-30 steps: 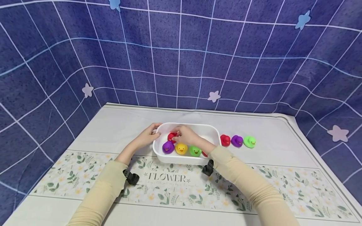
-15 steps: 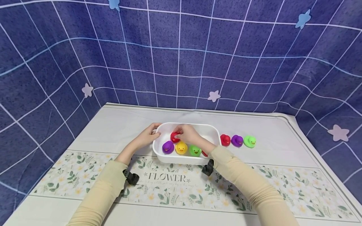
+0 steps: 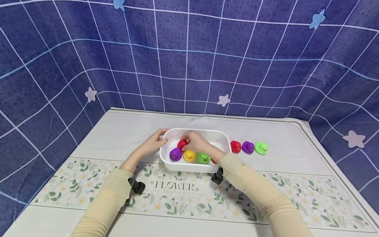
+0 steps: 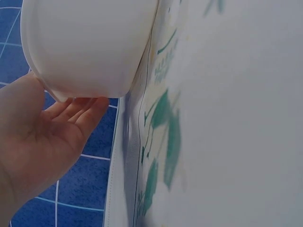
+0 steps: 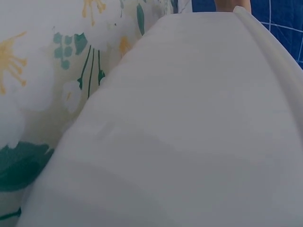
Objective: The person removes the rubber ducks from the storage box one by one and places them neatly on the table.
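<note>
A white plastic bin (image 3: 189,168) with rounded corners sits in the middle of the table. At its left end my left hand (image 3: 152,142) grips the rim; in the left wrist view the fingers (image 4: 90,118) lie against the end wall. Reaching inside the bin, my right hand (image 3: 195,142) pinches a red rubber duck (image 3: 182,144) near the back left. A purple duck (image 3: 176,154), a yellow duck (image 3: 189,155) and a green duck (image 3: 203,158) stand in a row along the front wall. Another red duck (image 3: 214,161) is mostly hidden by the right wrist.
Right of the bin, a red duck (image 3: 236,146), a purple duck (image 3: 248,147) and a light green duck (image 3: 261,148) line up on the tablecloth (image 3: 284,135). A blue gridded curtain (image 3: 189,65) rises behind the table. The bin's side fills most of the right wrist view.
The red duck in my right hand shifts slightly right, then slightly back left and down, beside the purple and yellow ducks. My left hand stays on the bin's rim.
</note>
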A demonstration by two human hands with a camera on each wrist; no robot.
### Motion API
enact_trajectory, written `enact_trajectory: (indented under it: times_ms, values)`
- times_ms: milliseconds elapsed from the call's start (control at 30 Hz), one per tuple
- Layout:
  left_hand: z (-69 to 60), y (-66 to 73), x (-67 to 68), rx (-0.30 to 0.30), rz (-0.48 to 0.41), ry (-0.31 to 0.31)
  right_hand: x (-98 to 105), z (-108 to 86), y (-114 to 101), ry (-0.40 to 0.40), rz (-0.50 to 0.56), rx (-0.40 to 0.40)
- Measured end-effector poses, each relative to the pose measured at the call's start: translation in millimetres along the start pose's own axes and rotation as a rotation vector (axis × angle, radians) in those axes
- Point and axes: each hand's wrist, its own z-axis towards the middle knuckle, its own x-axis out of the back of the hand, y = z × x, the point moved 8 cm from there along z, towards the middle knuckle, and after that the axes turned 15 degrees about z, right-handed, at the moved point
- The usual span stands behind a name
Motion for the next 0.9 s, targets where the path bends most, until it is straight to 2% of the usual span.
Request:
enact_trajectory:
  times_ms: [433, 767, 900]
  values:
    - [0.3, 0.2, -0.2, -0.006, 0.011, 0.009, 10, -1.4, -2, 0.075, 0.09, -0.057]
    - [-1.3, 2.8, -0.9, -0.018, 0.024, 0.013, 21, -9.6, -9, 0.104, 0.105, -0.009]
    - [-0.7, 0.8, -0.4, -0.006, 0.027, 0.014, 27, -13.0, -10, 0.114, 0.107, 0.001]
